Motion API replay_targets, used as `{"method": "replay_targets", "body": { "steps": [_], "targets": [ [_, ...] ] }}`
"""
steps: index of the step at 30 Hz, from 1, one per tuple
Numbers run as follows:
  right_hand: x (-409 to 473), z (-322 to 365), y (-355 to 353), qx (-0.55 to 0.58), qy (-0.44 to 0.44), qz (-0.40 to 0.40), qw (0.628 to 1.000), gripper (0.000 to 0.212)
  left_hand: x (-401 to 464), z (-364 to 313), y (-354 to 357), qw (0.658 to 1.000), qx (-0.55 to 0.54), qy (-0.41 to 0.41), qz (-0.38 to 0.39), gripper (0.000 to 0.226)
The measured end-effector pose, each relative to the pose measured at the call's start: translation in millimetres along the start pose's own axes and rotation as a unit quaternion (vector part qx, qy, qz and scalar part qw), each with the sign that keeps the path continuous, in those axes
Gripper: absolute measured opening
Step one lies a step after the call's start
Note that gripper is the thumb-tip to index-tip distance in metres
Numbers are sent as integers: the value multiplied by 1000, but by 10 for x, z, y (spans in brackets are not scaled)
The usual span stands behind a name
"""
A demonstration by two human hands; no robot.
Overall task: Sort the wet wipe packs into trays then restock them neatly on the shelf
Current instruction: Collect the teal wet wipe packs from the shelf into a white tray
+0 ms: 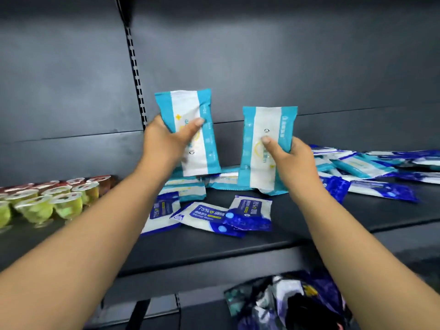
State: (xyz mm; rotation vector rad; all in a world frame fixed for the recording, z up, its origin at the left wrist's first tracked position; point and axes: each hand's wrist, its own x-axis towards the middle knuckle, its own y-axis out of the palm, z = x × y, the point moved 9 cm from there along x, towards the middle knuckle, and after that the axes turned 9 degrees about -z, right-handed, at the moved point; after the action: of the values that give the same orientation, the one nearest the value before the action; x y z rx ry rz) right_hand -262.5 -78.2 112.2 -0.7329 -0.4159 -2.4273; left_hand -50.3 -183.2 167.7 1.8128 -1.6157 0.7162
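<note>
A shop — dark slotted shelf stocked with jelly cups and wipe packs.

1. Both forearms cut off by bottom and side edges; elbows out of view.
2. Left hand covers the lower left of its teal pack; print under the thumb unreadable.
3. Right hand hides the right lower edge of the other teal pack; fingers behind it unseen.
4. Flat teal packs on the shelf partly hidden behind both held packs; count unclear.
5. Pile of packs at right blurred, cut by right edge.
6. Jelly cups cut by left edge, lids illegible.
7. Crumpled bag below blurred, cut by bottom edge; contents can't tell.
8. Small print on dark blue packs mostly too small.
</note>
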Motion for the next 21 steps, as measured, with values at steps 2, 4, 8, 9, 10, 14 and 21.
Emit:
{"method": "replay_targets", "body": {
  "steps": [2, 4, 8, 9, 10, 14, 21],
  "targets": [
    [-241, 63, -225, 53, 18, 32, 998, 12, -408, -110, -60, 998, -18, -52, 8, 16],
    [-478, 74, -466, 95, 43, 57, 993, 13, -836, -183, -126, 996, -18, -89, 12, 15],
    [-1053, -39, -986, 118, 106, 122, 980, 13, -1862, -259, -264, 982, -25, -186, 2, 12],
    [-1178, -98, -1097, 113, 117, 131, 978, 14, -2093, -223, -294, 976, -28, -214, 2, 11],
    [-1332, -181, -1224, 102, 132, 141, 976, 14, -2365, -157, -329, 968, -21, -250, 2, 10],
    [-1936, -740, -1662, 55, 209, 166, 962, 15, -3465, 210, -441, 913, 19, -405, 41, 8],
    [-3042, -2149, -2223, -64, 351, 203, 912, 14, -5223, 1054, -561, 795, 45, -596, 99, 10]
  ]
}}
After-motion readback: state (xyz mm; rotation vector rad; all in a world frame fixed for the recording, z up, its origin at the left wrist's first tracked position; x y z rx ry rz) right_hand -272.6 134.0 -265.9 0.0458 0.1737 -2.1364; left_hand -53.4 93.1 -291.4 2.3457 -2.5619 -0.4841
